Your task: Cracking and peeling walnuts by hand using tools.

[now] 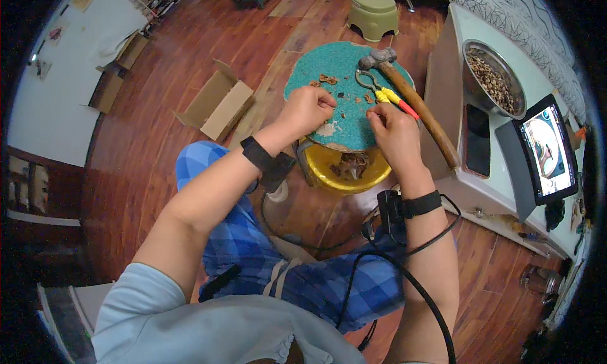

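Over the round green mat-like top (313,63) my left hand (309,109) hovers with curled fingers, beside broken walnut shells (328,79). My right hand (394,127) is at the top's right edge, thumb and forefinger pinched together. Whether either hand holds a small piece cannot be seen. Beyond my right hand lie plier-type nutcrackers (367,78) with yellow and red grips. A ball-peen hammer (403,86) rests alongside, its wooden handle reaching past the top towards the cabinet. Small crumbs (343,115) are scattered between my hands. Below the near edge, a yellow-lined bin (327,177) contains shell fragments (351,165).
On the white-topped cabinet (503,150) at right are a steel bowl of nut pieces (493,79), a dark phone (477,139) and a propped lit tablet (547,150). A cardboard box (216,101) and green plastic stool (373,15) stand on the floor. Black cables (417,288) cross my right arm.
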`<state>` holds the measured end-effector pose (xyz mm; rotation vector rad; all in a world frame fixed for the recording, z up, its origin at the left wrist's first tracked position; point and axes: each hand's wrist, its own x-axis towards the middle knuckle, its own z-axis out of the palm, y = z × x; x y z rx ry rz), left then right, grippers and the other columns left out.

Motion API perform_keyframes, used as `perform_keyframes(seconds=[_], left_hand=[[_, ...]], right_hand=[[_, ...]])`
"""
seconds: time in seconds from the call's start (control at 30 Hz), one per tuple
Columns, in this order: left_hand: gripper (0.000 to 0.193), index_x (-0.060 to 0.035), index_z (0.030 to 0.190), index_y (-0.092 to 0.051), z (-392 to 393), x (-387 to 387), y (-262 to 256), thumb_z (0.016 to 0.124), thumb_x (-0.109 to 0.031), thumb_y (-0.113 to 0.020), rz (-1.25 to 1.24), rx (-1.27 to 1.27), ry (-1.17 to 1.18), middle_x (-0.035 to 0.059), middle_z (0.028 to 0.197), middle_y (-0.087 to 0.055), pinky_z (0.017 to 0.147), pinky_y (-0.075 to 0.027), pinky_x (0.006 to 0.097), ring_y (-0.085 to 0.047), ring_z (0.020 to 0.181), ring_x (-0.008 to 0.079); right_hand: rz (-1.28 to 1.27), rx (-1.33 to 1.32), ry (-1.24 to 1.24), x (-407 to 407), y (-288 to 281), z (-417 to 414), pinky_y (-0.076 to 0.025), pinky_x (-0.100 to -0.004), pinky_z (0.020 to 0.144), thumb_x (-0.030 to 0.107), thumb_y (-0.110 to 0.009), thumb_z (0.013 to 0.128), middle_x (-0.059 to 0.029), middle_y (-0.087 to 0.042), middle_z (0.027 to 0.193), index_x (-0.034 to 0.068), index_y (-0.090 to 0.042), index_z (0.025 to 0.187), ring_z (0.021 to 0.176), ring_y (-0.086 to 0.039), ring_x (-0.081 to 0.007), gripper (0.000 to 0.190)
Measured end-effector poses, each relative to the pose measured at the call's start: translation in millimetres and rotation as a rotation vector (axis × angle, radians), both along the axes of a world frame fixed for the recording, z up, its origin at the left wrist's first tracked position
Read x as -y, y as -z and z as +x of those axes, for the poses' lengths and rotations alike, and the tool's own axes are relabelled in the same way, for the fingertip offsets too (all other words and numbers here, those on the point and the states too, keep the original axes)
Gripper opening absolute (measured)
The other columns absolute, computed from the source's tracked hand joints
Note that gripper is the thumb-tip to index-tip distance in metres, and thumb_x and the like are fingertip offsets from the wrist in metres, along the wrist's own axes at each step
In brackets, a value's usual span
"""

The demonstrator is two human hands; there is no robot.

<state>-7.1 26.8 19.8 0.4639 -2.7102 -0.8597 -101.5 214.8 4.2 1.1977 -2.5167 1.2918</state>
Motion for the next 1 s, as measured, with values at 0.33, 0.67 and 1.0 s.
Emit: perform_keyframes(seconds=[0.33,0.67,1.0], left_hand=[[0.02,0.0026,0.099,-0.067,-24.0,-24.1,-76.4,0.083,-0.009,-0.066,0.628,0.033,0.094,0.0076,0.078,-0.068,0.061,-0.052,0.0255,-0.063,0.068,0.0119],[0.021,-0.005,0.086,-0.074,-194.2,-155.5,-178.0,0.069,-0.016,-0.069,-0.137,-0.158,0.565,0.0088,0.077,-0.071,0.065,-0.054,0.028,-0.068,0.066,0.0128],[0.025,-0.0167,0.091,-0.076,-306.1,-196.0,-91.4,0.066,-0.019,-0.071,-0.472,0.049,0.411,0.0091,0.087,-0.072,0.08,-0.053,0.0353,-0.069,0.082,0.0265]], right_hand=[[-0.012,-0.043,0.016,2.3,1.4,1.8,-0.051,-0.0453,0.063,0.021,-0.063,0.084,-0.0177,-0.065,0.075,0.007,-0.065,0.089,0.07,-0.064,-0.0361,0.015],[-0.064,0.026,0.103,-8.9,-7.8,1.1,-0.05,-0.0492,0.06,0.024,-0.06,0.085,-0.0197,-0.064,0.075,0.007,-0.062,0.084,0.069,-0.063,-0.0389,0.017],[-0.122,0.056,0.171,-6.4,-8.2,-4.6,-0.052,-0.0459,0.069,0.024,-0.055,0.086,-0.0159,-0.068,0.088,0.01,-0.068,0.09,0.082,-0.065,-0.0358,0.02]])
